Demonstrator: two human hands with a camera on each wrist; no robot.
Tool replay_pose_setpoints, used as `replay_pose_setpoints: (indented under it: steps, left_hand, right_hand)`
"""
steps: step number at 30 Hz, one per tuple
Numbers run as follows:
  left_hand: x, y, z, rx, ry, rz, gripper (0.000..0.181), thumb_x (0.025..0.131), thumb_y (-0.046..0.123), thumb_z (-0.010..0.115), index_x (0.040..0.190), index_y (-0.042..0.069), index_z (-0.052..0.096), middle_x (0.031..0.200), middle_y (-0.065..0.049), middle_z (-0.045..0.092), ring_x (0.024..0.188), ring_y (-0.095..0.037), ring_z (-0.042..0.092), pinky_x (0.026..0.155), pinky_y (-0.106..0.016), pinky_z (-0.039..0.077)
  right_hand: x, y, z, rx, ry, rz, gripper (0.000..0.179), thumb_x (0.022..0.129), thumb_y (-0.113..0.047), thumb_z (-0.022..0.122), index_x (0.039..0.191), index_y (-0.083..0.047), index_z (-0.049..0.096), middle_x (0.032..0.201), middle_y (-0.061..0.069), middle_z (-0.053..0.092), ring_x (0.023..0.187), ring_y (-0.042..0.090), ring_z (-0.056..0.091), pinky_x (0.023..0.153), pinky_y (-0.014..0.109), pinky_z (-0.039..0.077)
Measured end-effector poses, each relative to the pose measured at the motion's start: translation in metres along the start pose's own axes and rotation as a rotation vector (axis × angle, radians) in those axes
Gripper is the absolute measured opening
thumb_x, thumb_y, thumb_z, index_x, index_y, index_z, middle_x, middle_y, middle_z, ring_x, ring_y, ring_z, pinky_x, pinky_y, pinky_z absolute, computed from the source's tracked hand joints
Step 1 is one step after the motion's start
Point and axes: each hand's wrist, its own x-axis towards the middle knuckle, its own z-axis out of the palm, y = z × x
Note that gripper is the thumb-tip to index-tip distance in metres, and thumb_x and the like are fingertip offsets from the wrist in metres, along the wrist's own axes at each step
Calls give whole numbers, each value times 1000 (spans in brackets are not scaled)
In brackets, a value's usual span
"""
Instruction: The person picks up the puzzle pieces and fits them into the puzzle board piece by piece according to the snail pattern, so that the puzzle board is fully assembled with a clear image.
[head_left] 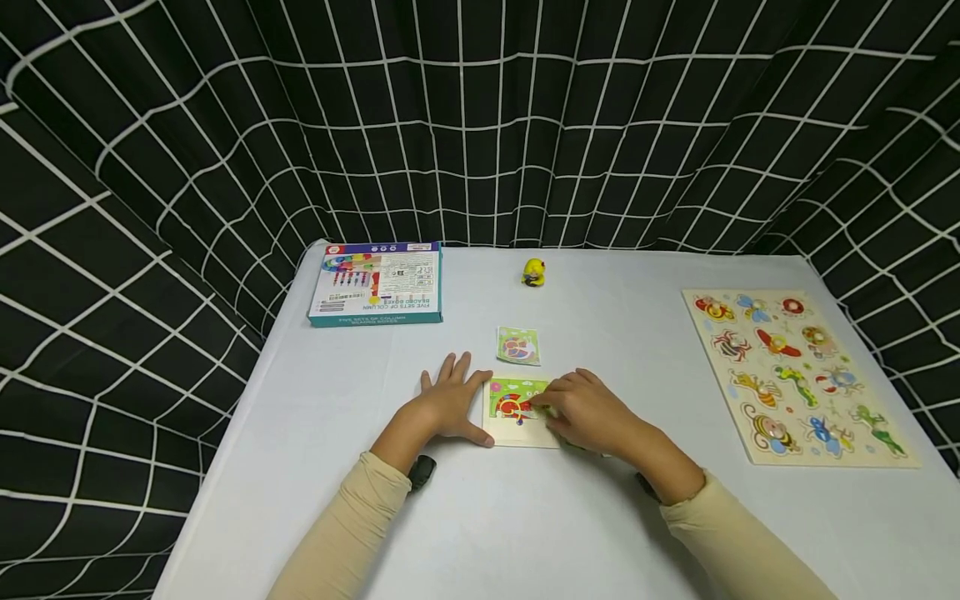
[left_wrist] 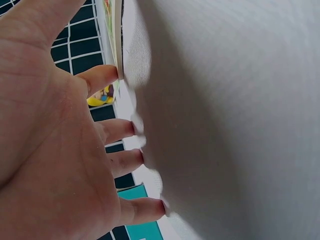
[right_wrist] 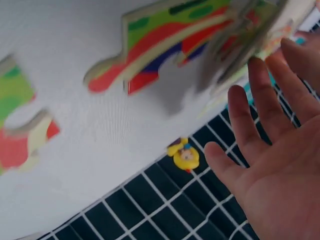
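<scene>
A small wooden puzzle board lies on the table, with a red, yellow and green picture partly filled in on it. My left hand spreads its fingers at the board's left side, thumb and index finger touching its edge. My right hand is over the board's right side, its index finger reaching onto the red part of the picture. Loose puzzle pieces lie on the cloth beneath the right wrist, another piece farther off. The right fingertips' contact is blurred in the right wrist view.
Behind the board lies a small picture card. A yellow toy figure stands near the back edge. A flat teal-edged box is at back left, and a large insect puzzle board lies at right. Black grid-patterned curtains surround the table.
</scene>
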Motion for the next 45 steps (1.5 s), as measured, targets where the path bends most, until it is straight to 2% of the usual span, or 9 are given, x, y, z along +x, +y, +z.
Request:
replay_pose_setpoints:
  steps: [4, 11, 19, 23, 27, 31, 38, 45]
  left_hand:
    - [-1, -1, 1, -11, -1, 0, 107, 65, 57, 84, 152, 23, 32, 163, -16, 6, 149, -41, 1, 109, -72, 12]
    - [-1, -5, -1, -19, -7, -2, 108, 65, 57, 84, 152, 23, 31, 163, -16, 4, 149, -40, -2, 109, -72, 10]
    - [0, -6, -3, -25, -13, -2, 108, 65, 56, 84, 153, 24, 30, 163, -15, 3, 149, -39, -3, 110, -71, 9]
    - [1, -5, -3, -22, -16, 6, 107, 66, 57, 83, 153, 24, 30, 163, -15, 3, 149, -40, -2, 109, -72, 9]
    - [1, -5, -4, -11, -15, 8, 107, 66, 57, 83, 153, 24, 29, 163, -15, 2, 149, -40, -2, 109, -72, 10]
    - [1, -5, -4, -8, -17, 10, 108, 66, 57, 83, 153, 24, 29, 163, -16, 2, 149, -40, -2, 109, -72, 10]
    - [2, -5, -3, 3, -29, 7, 109, 66, 61, 81, 153, 25, 27, 163, -16, 1, 149, -40, -2, 109, -71, 11]
    - [2, -4, -2, 12, -41, 2, 109, 67, 63, 79, 154, 25, 26, 163, -16, 0, 149, -40, -3, 109, -71, 12]
  right_hand:
    - [-11, 0, -5, 26, 10, 39, 27, 79, -17, 80, 105, -13, 74, 105, 1, 71, 106, 24, 62, 102, 57, 38]
    - [-32, -1, -6, -51, -49, 98, 28, 70, -25, 86, 94, -17, 72, 96, -3, 67, 100, 24, 61, 101, 59, 37]
    - [-36, 2, -1, -74, -35, 110, 23, 71, -16, 84, 88, -18, 70, 79, -9, 60, 81, 14, 56, 97, 55, 41]
    - [-37, 3, -3, -70, -13, 104, 20, 73, -11, 82, 87, -17, 70, 78, -9, 61, 79, 13, 56, 96, 54, 42]
    - [-30, 1, -8, -69, 43, 99, 21, 71, -8, 82, 88, -15, 71, 84, -5, 65, 86, 18, 61, 98, 56, 41]
    - [-16, -10, -9, -51, 77, 39, 20, 73, -8, 81, 89, -15, 71, 90, -2, 67, 96, 23, 62, 100, 59, 39]
    - [10, -33, 6, -52, 89, -94, 17, 76, -11, 80, 89, -17, 69, 93, -2, 66, 99, 23, 61, 102, 58, 38]
    - [23, -43, 15, -42, 78, -125, 16, 80, -14, 78, 95, -15, 73, 102, 1, 69, 103, 25, 61, 105, 58, 36]
